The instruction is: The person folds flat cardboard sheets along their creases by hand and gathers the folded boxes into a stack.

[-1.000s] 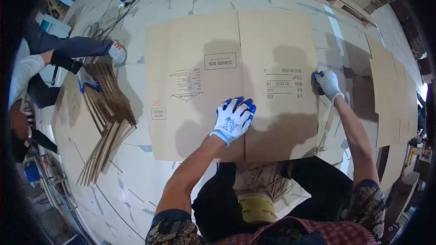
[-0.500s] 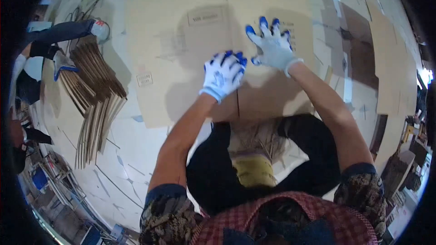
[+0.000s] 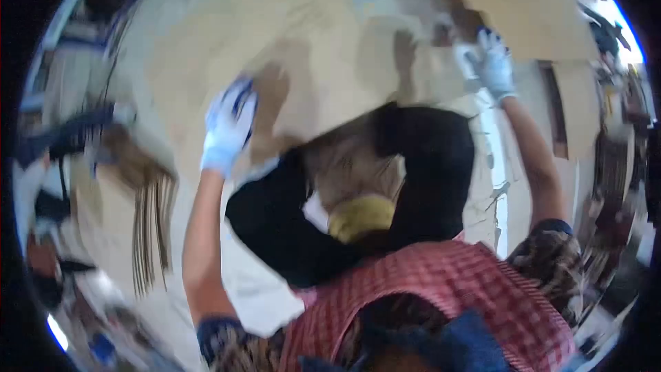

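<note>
A large flat cardboard sheet (image 3: 206, 34) lies in front of me, its print too blurred to read. Over its left part is my left hand (image 3: 232, 118), in a white glove with blue fingertips; motion smears its fingers. At the upper right, my right hand (image 3: 493, 62) reaches beside the sheet, near the edge of another piece of cardboard (image 3: 523, 7). A dark shape touches or lies close to its fingertips, and blur hides whether it is held. Shadows of the hands fall on the sheet.
Folded cardboard strips (image 3: 153, 227) stand in a stack on the left, near a co-worker's dark-clothed leg (image 3: 69, 131). Between my knees is a yellow round object (image 3: 361, 218). Another cardboard piece (image 3: 578, 107) lies on the right.
My left hand has moved left across the cardboard. My right hand has left the printed panel and moved to the upper right. The whole view has shifted and turned, with strong blur.
</note>
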Demonstrator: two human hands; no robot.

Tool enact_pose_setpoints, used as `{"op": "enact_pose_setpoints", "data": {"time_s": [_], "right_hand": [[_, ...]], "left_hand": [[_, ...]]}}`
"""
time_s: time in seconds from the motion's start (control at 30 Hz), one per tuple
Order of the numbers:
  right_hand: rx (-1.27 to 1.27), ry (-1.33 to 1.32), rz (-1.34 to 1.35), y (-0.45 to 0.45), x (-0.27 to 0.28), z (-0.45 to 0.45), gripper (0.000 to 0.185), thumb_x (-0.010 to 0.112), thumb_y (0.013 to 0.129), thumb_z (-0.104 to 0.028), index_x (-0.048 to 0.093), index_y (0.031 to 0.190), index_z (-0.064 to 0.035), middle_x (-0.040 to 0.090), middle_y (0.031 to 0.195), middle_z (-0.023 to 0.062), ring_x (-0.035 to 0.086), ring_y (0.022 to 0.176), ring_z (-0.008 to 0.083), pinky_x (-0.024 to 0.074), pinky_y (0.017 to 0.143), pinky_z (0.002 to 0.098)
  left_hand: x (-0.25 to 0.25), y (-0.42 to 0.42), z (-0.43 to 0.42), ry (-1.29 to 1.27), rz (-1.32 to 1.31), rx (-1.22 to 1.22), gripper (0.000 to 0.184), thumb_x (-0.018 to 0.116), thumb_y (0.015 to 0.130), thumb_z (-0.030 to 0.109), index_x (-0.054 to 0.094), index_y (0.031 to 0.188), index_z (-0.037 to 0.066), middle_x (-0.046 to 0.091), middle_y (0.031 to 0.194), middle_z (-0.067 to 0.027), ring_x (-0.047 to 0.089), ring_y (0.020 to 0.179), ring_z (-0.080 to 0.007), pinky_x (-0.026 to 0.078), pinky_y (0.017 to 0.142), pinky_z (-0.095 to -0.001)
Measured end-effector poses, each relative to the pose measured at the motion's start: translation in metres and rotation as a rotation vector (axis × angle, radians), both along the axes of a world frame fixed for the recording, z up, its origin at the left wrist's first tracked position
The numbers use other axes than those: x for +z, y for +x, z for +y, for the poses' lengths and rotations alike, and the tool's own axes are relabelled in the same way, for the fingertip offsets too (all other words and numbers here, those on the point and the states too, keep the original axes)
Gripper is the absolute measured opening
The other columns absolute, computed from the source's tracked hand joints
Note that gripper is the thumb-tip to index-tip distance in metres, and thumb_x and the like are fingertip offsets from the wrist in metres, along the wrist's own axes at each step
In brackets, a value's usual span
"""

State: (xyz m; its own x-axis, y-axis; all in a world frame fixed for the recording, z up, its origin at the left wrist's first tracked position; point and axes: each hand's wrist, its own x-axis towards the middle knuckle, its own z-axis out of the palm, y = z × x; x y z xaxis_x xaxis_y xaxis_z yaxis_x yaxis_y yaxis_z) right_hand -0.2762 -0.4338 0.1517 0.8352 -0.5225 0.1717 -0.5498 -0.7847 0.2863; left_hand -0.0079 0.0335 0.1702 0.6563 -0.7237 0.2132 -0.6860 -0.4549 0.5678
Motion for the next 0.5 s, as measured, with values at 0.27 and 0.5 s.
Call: {"op": "enact_pose_setpoints", "data": {"time_s": [0.27, 0.5], "right_hand": [[-0.351, -0.045, -0.066, -0.004, -0.007, -0.057, 0.08, 0.062, 0.077, -0.035, 0.023, 0.14, -0.0049, 0.028, 0.142, 0.0201, 0.027, 0.13, 0.0403, 0.0187, 0.102, 0.0611], [-0.203, 0.072, 0.143, -0.007, 0.04, -0.034, 0.054, 0.054, 0.08, -0.018, 0.038, 0.128, 0.0011, 0.052, 0.118, 0.0202, 0.058, 0.098, 0.0343, 0.0514, 0.075, 0.0407]], "left_hand": [[0.051, -0.084, -0.031, 0.017, 0.012, -0.052, 0.022, 0.057, 0.084, 0.01, 0.062, 0.104, 0.004, 0.061, 0.109, -0.0141, 0.056, 0.103, -0.0295, 0.042, 0.092, -0.0368], [0.035, -0.083, -0.038, 0.236, -0.127, -0.146, 0.022, 0.061, 0.079, 0.015, 0.065, 0.099, 0.007, 0.063, 0.104, -0.0124, 0.057, 0.098, -0.03, 0.043, 0.089, -0.0389]]}}
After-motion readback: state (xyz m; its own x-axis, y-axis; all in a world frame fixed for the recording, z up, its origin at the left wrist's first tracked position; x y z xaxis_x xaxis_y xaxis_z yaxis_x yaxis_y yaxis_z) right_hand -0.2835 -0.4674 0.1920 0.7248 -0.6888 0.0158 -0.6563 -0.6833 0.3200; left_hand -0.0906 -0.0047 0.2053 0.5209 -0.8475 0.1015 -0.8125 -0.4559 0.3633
